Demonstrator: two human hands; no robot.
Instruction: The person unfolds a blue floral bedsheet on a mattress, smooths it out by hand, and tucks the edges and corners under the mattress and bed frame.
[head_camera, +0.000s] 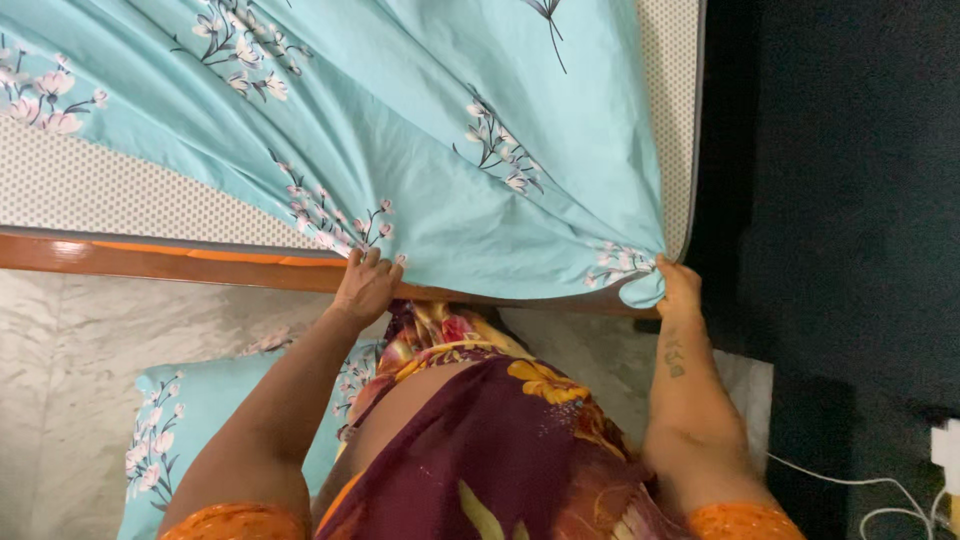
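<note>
A light blue bedsheet with a flower print lies over a dotted white mattress on a wooden bed frame. My left hand grips the sheet's lower edge at the frame, fingers curled into the cloth. At the mattress corner, my right hand pinches the bunched corner of the sheet. Folds run from both hands up across the sheet. Part of the mattress is bare at the left and along the right side.
A pillow in matching blue flowered cloth lies on the pale marble floor by my left arm. A dark wall stands close on the right. A white cable runs along the floor at the lower right.
</note>
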